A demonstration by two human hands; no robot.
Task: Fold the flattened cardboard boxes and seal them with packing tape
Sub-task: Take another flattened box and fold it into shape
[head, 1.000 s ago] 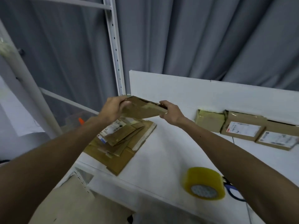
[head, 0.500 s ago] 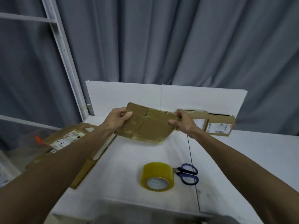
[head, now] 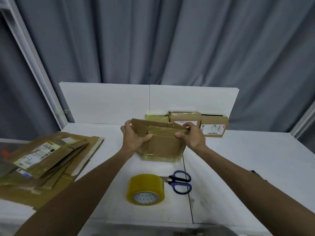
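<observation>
Hands gripped flat box on table: left hand w/ thumb over left edge, right hand pinching top flap.

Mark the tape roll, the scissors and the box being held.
tape roll (head: 144,183), head view, its yellow outer band.
scissors (head: 170,181), head view, where the blue handles meet.
held box (head: 164,145), head view, its taped front face.
</observation>
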